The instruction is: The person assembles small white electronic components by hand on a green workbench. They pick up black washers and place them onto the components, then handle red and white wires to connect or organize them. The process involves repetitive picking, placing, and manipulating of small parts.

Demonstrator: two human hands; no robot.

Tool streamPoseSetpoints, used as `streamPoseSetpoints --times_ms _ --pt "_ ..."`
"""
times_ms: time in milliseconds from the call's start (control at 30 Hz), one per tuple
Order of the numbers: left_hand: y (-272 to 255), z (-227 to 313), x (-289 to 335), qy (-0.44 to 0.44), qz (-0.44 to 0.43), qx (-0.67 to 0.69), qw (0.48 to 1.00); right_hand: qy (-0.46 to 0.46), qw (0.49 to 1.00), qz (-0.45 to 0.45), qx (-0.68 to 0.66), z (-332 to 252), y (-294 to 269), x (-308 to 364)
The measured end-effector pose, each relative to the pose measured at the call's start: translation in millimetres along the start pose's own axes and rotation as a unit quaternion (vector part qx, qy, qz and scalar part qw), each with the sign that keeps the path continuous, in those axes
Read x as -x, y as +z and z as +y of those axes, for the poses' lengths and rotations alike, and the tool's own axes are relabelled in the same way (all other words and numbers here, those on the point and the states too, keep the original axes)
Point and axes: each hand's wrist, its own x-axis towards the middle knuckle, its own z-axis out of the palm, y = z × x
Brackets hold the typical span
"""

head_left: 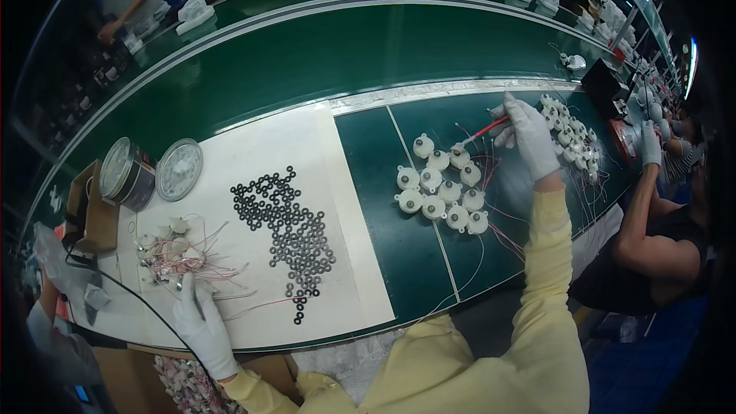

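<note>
The left hand (201,330), in a white glove, reaches to the near edge of a pile of small white motors (175,245) with pink wires; its fingers are slightly bent, and whether they pinch a part I cannot tell. Left of that pile stand an open cardboard box (93,222) and an open can (129,176), with a round lid (179,170) just beside the can. Right of the pile, many small black rings (303,245) lie spread on a pale sheet (349,207). Next, on the green table (368,146), sits a cluster of round white motors (431,178), most with a dark spot in the middle. The gloved right hand (530,138) pinches a red stick (489,128) between thumb and fingers, its tip at the cluster's farther right motor. Beyond lie more white motors (570,138), near a co-worker's gloved hand (651,146).
</note>
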Motion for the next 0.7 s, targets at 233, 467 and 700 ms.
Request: streamPoseSetpoints --times_ms 233,467,700 --pt "-1.5 1.4 -1.1 0.003 0.005 -0.006 1.0 -0.06 0.996 -0.054 -0.03 7.0 -6.2 0.6" --pt "0.6 -0.6 -0.2 0.01 0.005 -0.007 1.0 -0.051 0.995 -0.089 -0.019 -1.9 -15.3 7.4" --pt "0.4 -0.7 -0.2 0.014 0.008 -0.003 1.0 -0.047 0.992 -0.115 -0.002 -4.5 -23.0 10.1"
